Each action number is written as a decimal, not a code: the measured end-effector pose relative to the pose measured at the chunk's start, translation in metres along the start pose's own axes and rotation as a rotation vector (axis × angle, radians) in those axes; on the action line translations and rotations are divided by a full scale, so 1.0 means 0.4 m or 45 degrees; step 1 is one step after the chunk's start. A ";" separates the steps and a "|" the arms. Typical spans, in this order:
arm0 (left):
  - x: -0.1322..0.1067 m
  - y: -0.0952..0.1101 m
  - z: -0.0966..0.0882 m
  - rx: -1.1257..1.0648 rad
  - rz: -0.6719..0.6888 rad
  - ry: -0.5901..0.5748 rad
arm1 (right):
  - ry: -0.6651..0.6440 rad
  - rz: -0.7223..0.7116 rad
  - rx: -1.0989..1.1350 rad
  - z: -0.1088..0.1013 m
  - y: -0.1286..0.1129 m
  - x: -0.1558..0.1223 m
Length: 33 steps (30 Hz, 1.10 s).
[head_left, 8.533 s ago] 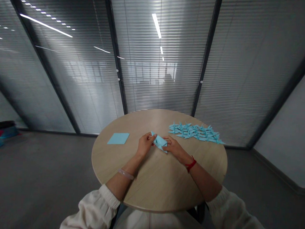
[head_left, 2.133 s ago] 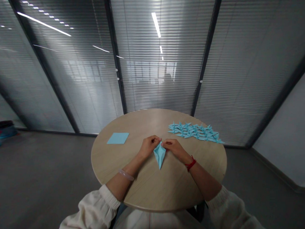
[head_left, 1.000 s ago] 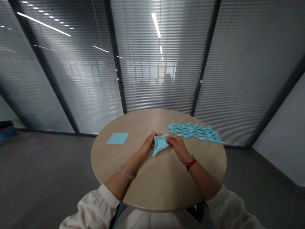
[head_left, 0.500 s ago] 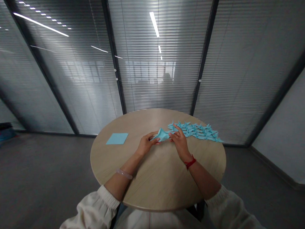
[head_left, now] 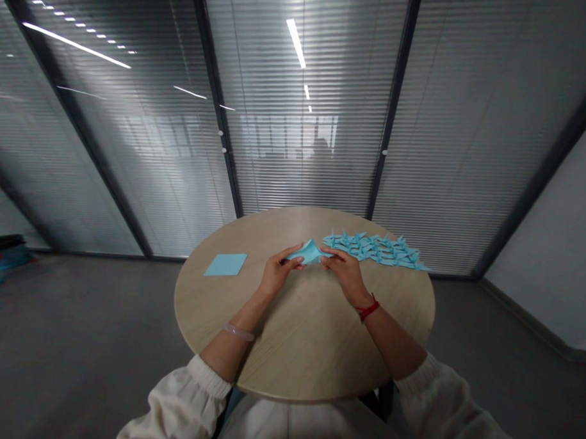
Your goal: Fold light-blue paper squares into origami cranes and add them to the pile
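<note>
Two hands meet over a round wooden tabletop (head_left: 312, 354), a piece of folded blue paper (head_left: 310, 252) stretched between them, beyond the tabletop's middle and toward its far edge. A broad stretch of pale wood runs from the wrists to the near edge, where the wearer sits, and another strip lies between the paper and the far rim, with slatted blinds (head_left: 294, 175) behind it. Toward the left edge, a flat blue sheet (head_left: 225, 264) rests with a margin of wood on its rim side, well apart from the left hand (head_left: 274, 271). Along the far right edge, a cluster of folded blue paper figures (head_left: 376, 249) with pointed tips reaches to the rim, leaving little room there; its inner end sits just beyond the right hand (head_left: 347, 274), and whether the fingers touch it cannot be told. Each grip is narrow: the left pinches one end of the paper between thumb and fingers, the right pinches the opposite end. The paper's middle rises to a peak on the far side. A pale bangle (head_left: 239, 332) circles the left forearm, a red bracelet (head_left: 369, 309) the right wrist.
</note>
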<state>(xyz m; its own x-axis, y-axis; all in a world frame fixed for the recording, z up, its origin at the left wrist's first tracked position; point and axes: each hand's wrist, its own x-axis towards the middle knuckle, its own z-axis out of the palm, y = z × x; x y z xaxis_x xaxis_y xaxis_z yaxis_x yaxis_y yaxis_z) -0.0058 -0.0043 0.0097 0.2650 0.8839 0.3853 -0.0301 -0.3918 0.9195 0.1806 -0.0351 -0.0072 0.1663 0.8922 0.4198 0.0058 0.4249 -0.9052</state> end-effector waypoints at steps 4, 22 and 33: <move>0.000 0.002 -0.004 0.012 -0.016 0.049 | 0.016 -0.018 -0.006 -0.005 0.013 0.006; -0.003 0.006 -0.013 0.116 0.187 0.175 | 0.038 -0.040 0.010 -0.012 0.006 0.013; -0.007 0.023 -0.021 0.120 0.163 0.262 | 0.153 -0.071 -0.010 -0.026 0.006 0.016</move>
<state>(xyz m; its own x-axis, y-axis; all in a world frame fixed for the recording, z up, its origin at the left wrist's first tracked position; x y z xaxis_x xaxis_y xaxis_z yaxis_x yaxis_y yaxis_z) -0.0150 -0.0082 0.0179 0.0626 0.8551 0.5146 0.0416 -0.5174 0.8547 0.1919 -0.0299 -0.0073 0.2821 0.8426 0.4588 0.0262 0.4713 -0.8816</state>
